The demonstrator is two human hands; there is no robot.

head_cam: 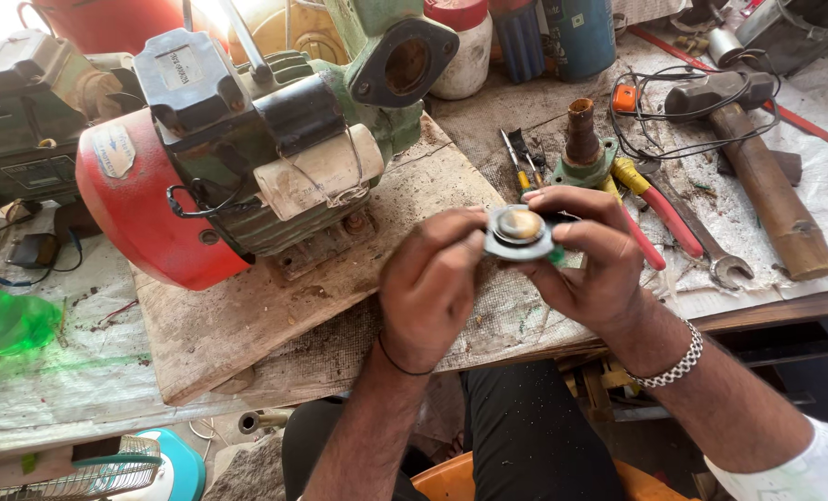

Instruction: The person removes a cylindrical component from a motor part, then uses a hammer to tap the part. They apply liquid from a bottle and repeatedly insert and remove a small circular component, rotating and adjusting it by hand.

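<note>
Head view: small round grey disc part (519, 232) with a tan centre, pinched between left hand (430, 288) and right hand (592, 264), both grips closed on its rim, raised above desk (358, 325) edge. Directly behind: rusty pipe fitting (582, 144), red-handled pliers (660, 209), spanner (711, 250). Further left on a wooden board (247, 315): green and red pump motor (237, 148). Far right: hammer (757, 158).

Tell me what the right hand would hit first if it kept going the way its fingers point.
The right hand points left, so it would likely meet the left hand first, across the small round grey metal part both hold; depth is uncertain.
</note>
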